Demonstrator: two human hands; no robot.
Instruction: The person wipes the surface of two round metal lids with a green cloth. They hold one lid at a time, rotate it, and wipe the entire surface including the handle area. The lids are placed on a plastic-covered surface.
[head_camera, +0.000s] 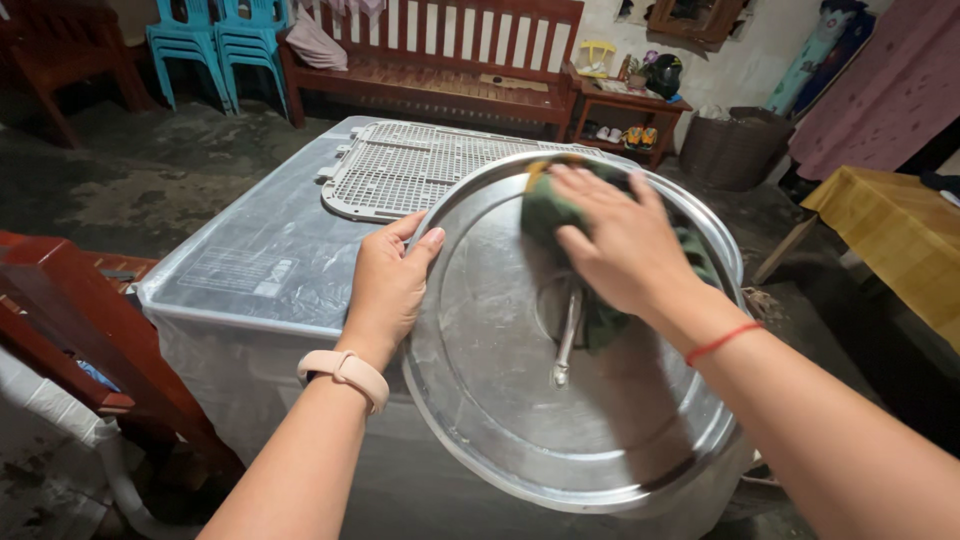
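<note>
Right hand (625, 245) is flat on a green cloth (545, 210), fingers spread, palm pressing it against the upper part of the big metal lid (560, 400). No pinch there; the grip is an open press, so the cloth lies wide against the metal. The cloth bunches out past the fingertips and trails down beneath the wrist, which wears a red string.

Left hand (388, 285) sits across from it on the lid's left rim, thumb over the edge, fingers apparently curled behind, a firm hold on the rim. I'd say that is what keeps the lid tilted up toward the person and steady against the push of the other hand. A pale band circles that wrist.

Just below the pressing palm, the lid's handle (566, 335) runs down the centre, its lower end free. The lid's lower edge appears to rest on the plastic-wrapped grey table (250, 265) beneath both hands, though the contact is hidden.

Beyond the left grip, farther up the table, a white plastic grid (400, 170) lies flat. Past that stands a red wooden bench (440, 75), teal chairs (215, 40) to its left, and out to the right of the pressing hand a yellow-covered surface (895, 235).
</note>
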